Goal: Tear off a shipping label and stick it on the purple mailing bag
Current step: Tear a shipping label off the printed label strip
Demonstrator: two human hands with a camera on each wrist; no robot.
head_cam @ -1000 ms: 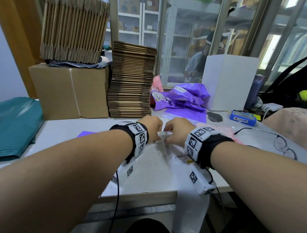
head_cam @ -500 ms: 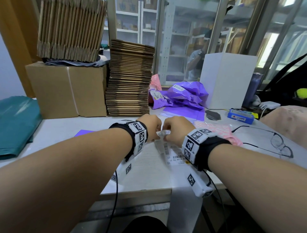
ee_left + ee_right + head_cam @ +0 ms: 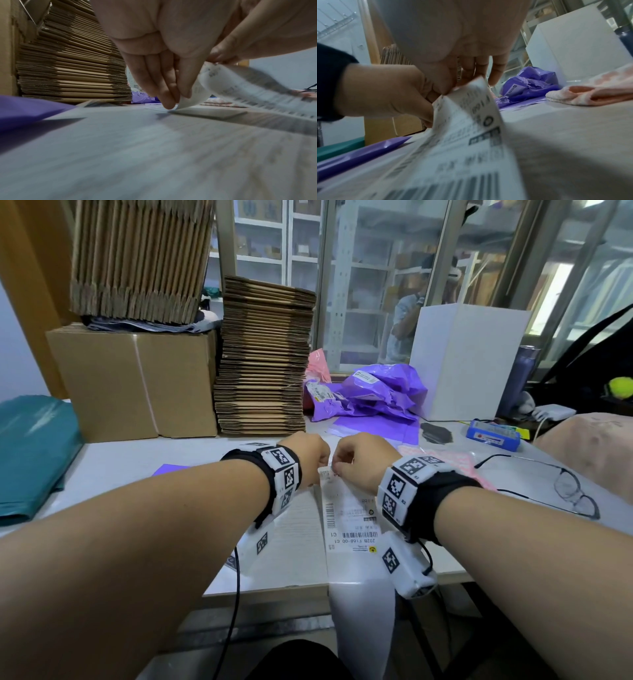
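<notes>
A white shipping label strip [image 3: 349, 518] lies on the table in front of me and hangs over its front edge. Both hands meet at its far end. My left hand [image 3: 317, 467] pinches the lower layer close to the table [image 3: 173, 100]. My right hand [image 3: 342, 467] pinches the printed label's top edge [image 3: 464, 83] and holds it curled up off the surface. A flat purple mailing bag [image 3: 169, 469] lies under white paper to the left [image 3: 25, 108]. Only its corner shows.
Crumpled purple bags [image 3: 373, 395] pile up at the back. A stack of flat cardboard [image 3: 263, 371] and a cardboard box [image 3: 137, 381] stand back left, a white box [image 3: 469, 361] back right. A pink cloth [image 3: 459, 470] and glasses [image 3: 568, 491] lie right.
The two hands stay together at the strip's far end. The label's end has lifted, and more of the printed barcode part now shows between my wrists.
</notes>
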